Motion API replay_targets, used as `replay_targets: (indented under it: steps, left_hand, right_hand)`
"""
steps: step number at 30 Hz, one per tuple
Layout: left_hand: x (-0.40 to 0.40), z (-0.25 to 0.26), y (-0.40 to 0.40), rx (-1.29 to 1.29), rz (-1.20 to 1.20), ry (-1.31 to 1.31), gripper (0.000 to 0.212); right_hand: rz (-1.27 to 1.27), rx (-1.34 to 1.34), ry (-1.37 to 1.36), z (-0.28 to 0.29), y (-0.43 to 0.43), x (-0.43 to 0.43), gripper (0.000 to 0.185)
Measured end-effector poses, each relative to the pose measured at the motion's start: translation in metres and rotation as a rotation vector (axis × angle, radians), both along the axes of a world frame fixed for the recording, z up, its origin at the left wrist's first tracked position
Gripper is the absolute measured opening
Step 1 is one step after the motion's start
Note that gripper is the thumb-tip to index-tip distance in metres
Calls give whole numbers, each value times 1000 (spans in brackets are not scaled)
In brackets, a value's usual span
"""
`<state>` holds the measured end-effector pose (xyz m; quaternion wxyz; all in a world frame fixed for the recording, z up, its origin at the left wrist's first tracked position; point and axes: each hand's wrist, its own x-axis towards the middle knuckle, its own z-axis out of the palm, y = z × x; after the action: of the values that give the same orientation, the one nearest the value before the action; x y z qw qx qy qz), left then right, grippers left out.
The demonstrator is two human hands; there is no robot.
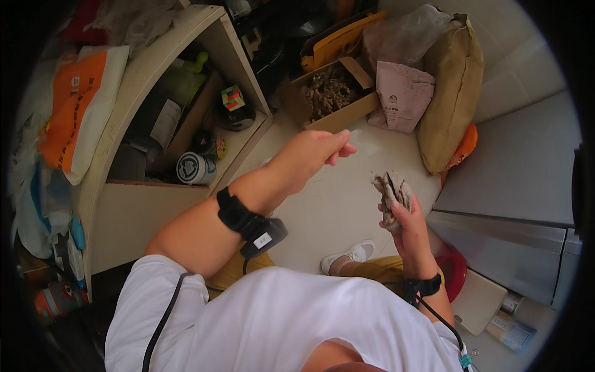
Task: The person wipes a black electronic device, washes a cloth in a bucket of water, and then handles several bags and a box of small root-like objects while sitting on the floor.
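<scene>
My right hand [410, 221] grips a crumpled grey bundle [394, 190] with brown stains, perhaps folded cloth or gloves; I cannot tell which. It is held upright above the floor, thumb on the near face. My left hand [320, 151] reaches forward over the floor, thumb against the curled fingers. No object shows clearly between them. Just beyond that hand stands an open cardboard box [346, 114], filled with knobbly brown pieces [330, 90] that look like dried roots or ginger.
Left is an open cabinet [148, 197] holding a Rubik's cube [232, 97] and a white-lidded jar [195, 168]. A pink bag [403, 95] and a tall tan sack [453, 97] lean at the back right. A grey metal appliance [511, 162] and a red basin [453, 274] are right.
</scene>
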<state>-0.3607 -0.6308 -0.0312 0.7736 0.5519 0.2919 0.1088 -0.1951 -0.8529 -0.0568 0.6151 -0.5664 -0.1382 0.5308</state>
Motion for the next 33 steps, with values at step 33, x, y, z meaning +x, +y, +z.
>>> replay_targets:
  steps: [33]
  left_hand:
    - [120,-32,104,237,-441,164,22]
  right_hand:
    - [-474,53,77,21,-35,28,52]
